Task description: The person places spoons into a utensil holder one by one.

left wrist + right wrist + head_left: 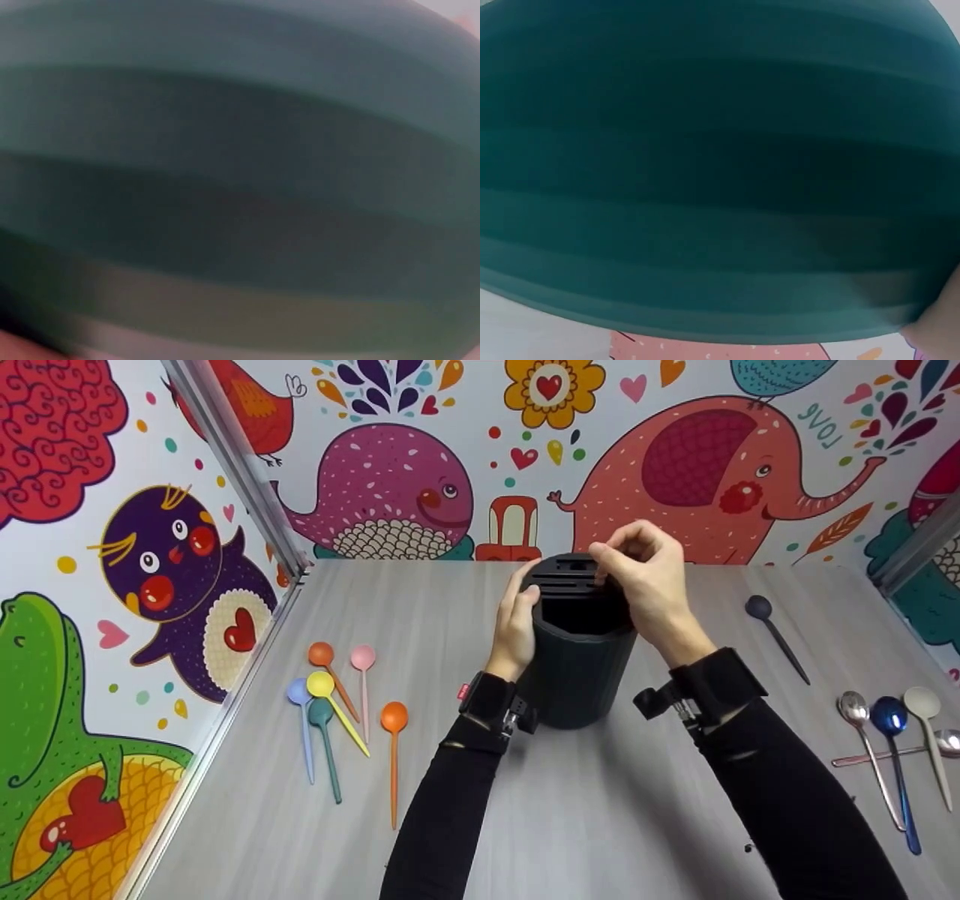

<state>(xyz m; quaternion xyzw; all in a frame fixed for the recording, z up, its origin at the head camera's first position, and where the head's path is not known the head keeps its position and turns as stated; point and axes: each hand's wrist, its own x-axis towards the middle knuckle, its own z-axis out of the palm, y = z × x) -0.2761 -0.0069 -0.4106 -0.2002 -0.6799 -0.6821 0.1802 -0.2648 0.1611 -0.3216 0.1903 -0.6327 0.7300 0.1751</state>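
Observation:
A dark green utensil holder [574, 679] with ribbed sides stands slightly tilted on the table. Its black slotted insert [566, 583] spans the far part of the mouth, and the near part is an open dark hollow. My left hand [516, 622] grips the holder's left side near the rim, thumb toward me. At the right end of the insert, my right hand [649, 577] has its fingers curled and pinches the insert's edge; part of the fingertips is hidden. Both wrist views are filled by the holder's ribbed wall [240, 142], [705, 172].
On the left lie several coloured spoons, among them an orange spoon [394, 720] and a yellow spoon [321, 685]. A black spoon [759, 607] lies at the far right. Nearer on that side are a blue metal spoon [890, 716] and a cream spoon [922, 703]. Printed wall panels [525, 472] enclose the table.

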